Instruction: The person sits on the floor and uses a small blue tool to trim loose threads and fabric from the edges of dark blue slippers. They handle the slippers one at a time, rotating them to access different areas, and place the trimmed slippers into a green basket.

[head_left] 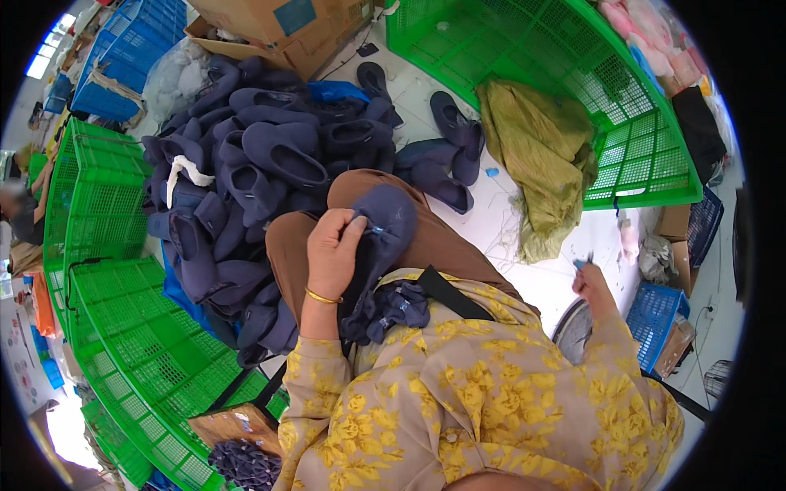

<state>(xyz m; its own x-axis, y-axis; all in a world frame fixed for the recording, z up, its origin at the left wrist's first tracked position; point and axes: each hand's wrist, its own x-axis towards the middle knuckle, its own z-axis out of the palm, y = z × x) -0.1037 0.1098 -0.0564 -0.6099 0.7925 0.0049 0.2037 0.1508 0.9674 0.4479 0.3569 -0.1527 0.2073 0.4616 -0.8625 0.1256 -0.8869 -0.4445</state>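
Observation:
On my lap, my left hand pinches a navy slipper by its edge, thumb on top. A small light-blue bit shows on the slipper beside the thumb. Below it, a bunched dark navy cloth piece with pale blue spots rests against my shirt. Well out to the right, my right hand is closed, with a small bluish tip showing at its fingers; what it grips is too small to name. A big heap of similar navy slippers lies in front of me to the left.
Green plastic crates stand along the left, and another green crate is far right. An olive cloth hangs from it onto the floor. Several loose slippers lie nearby. A cardboard box stands behind the heap; a blue basket sits right.

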